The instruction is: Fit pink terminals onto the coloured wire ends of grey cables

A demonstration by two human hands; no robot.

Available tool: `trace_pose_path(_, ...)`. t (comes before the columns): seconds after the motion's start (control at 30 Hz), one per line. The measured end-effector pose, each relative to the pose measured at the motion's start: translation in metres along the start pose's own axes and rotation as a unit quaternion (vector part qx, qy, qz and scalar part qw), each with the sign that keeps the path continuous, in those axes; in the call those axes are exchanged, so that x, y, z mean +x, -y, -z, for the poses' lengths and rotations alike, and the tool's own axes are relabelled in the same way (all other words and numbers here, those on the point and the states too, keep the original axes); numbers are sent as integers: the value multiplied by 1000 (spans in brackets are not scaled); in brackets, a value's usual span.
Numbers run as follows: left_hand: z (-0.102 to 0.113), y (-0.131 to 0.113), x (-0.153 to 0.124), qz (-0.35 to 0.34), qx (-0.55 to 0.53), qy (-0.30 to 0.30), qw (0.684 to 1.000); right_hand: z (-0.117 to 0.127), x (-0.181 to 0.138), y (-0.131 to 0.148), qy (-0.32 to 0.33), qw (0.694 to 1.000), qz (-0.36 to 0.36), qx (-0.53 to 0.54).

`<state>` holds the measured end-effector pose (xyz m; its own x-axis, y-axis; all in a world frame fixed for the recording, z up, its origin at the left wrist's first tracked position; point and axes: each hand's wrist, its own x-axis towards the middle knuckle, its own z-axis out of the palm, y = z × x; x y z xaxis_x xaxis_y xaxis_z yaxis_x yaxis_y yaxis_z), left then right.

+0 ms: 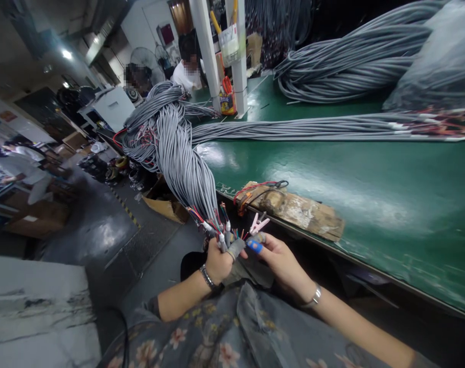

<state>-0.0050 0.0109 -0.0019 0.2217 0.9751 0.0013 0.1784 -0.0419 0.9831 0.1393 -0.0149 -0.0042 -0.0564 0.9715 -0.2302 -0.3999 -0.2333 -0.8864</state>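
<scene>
My left hand (219, 263) is closed around the ends of several grey cables (190, 158), its thumb wrapped in a grey finger cover. Stripped ends with white sleeves and thin coloured wires (217, 225) stick up out of the grip. Close beside it, my right hand (280, 258) pinches at thin red and green wires with finger and thumb. One of its fingertips has a blue cover, another a greyish one. Just above those fingertips is a pink clothespin-like clip (257, 224); whether the hand touches it I cannot tell.
The cable bundle drapes over the left end of a green table (370, 179). A worn wooden board (301, 209) with red and black leads lies along its front edge. More cables (351, 61) lie coiled behind, near a white post (238, 76). People sit in the background.
</scene>
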Motion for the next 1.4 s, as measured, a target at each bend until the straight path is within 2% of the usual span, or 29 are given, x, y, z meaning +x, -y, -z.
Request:
trace_pose_path(0.2, 1, -3, -1, -9, -4, 1, 1000, 1, 1, 1, 1, 1000, -9, 1)
trace_pose_path(0.37, 2, -5, -1, -6, 10, 33, 999, -3, 2, 2, 39, 998, -31, 42)
trace_pose_path(0.5, 2, -5, -1, -8, 19, 42, 999, -4, 4, -3, 18, 998, -32, 58)
trace_pose_path(0.63, 1, -3, -2, -2, 16, 24, 1000, -5, 2, -5, -8, 997, -30, 69)
trace_pose_path(0.8, -3, -6, -1, -11, -6, 2, 1000, -12, 1, -4, 0, 993, -47, 110)
trace_pose_path(0.97, -1, -8, 0, -3, -24, 10, 1000, 3, 4, -8, 40, 990, -37, 126)
trace_pose_path(1.13, 4, -6, 0, 22, -45, 21, 999, 27, 13, -17, 6, 983, -64, 173)
trace_pose_path(1.4, 1, 0, 2, 36, -66, 56, 996, 19, 36, -7, 17, 984, -10, 175)
